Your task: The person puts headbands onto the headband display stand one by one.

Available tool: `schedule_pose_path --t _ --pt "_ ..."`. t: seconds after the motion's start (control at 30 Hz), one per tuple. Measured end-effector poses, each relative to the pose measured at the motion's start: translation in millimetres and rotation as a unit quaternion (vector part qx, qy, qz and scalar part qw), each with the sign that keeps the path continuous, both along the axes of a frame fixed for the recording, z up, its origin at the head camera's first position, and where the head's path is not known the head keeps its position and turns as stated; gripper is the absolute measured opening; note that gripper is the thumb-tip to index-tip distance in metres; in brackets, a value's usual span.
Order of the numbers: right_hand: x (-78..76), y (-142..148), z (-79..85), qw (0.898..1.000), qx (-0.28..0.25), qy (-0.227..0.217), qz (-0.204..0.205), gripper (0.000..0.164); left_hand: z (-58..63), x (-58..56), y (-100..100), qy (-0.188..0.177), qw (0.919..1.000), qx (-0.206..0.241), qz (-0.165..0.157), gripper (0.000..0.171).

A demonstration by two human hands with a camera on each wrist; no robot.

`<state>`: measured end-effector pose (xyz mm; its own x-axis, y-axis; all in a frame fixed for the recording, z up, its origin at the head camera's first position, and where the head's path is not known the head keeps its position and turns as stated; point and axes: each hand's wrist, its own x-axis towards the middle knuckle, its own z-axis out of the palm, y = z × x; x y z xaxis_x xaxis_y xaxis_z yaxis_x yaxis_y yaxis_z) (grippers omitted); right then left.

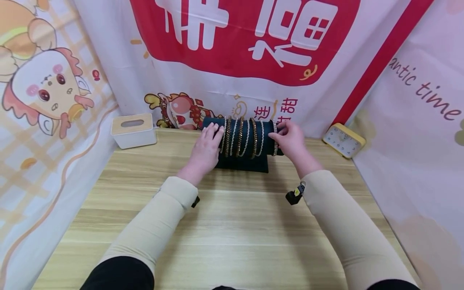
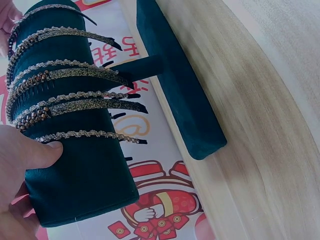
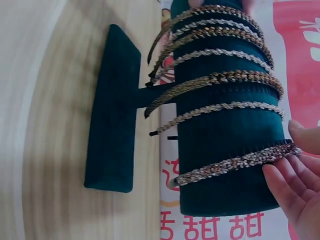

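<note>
A dark green velvet headband stand [image 1: 241,164] has a horizontal roll on a T-shaped base. Several sparkling headbands [image 1: 247,137], silver and bronze, arch around the roll. My left hand [image 1: 206,150] grips the roll's left end; in the left wrist view its thumb [image 2: 47,154] lies on the velvet beside the endmost silver headband [image 2: 82,135]. At the other end, my right hand [image 1: 291,141] pinches a wide beaded headband [image 3: 235,162] between thumb and fingers. That headband sits slanted on the roll, with comb teeth along its inner edge. The left hand's other fingertips are partly hidden in its wrist view.
A white tissue box [image 1: 133,131] with a wooden lid stands at the table's back left. At the back right is a yellow clock [image 1: 343,139]. Printed cloth [image 1: 232,88] hangs directly behind the stand and along both sides of the wooden table [image 1: 232,233].
</note>
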<state>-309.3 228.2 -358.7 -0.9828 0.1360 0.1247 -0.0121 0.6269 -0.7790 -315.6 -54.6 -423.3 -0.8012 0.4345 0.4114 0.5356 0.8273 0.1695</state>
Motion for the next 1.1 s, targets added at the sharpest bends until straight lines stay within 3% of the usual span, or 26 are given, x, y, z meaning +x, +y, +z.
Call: schedule_pose_path --t 0.4,0.5,0.6,0.7,0.87,0.93,1.1 --pt "2.7 -9.2 -6.1 1.000 -0.018 0.001 -0.026 0.030 2.7 1.5 -0.3 -0.004 1.0000 -0.003 0.004 0.067" --pt "6.1 -10.4 -8.3 1.000 0.003 0.021 -0.020 0.033 2.7 1.1 2.1 -0.007 1.0000 -0.004 0.003 0.067" --pt "8.4 -3.6 -9.4 0.996 0.049 0.069 -0.006 0.033 2.8 0.5 4.8 -0.004 1.0000 -0.003 -0.003 0.066" --pt "10.3 9.8 -9.5 0.985 0.140 0.094 0.039 0.043 3.2 0.1 6.2 -0.002 1.0000 -0.002 -0.006 0.066" --pt "11.8 26.6 -11.2 0.948 0.272 0.073 0.149 0.073 4.5 0.2 4.4 -0.002 1.0000 0.002 0.002 0.067" --pt "11.8 27.0 -12.3 0.938 0.296 0.082 0.163 0.076 4.8 0.0 2.9 -0.001 1.0000 0.006 0.003 0.067" --pt "13.7 18.7 -16.0 0.922 0.343 0.090 0.154 0.075 1.7 -0.7 -1.6 -0.001 1.0000 0.002 -0.002 0.069"
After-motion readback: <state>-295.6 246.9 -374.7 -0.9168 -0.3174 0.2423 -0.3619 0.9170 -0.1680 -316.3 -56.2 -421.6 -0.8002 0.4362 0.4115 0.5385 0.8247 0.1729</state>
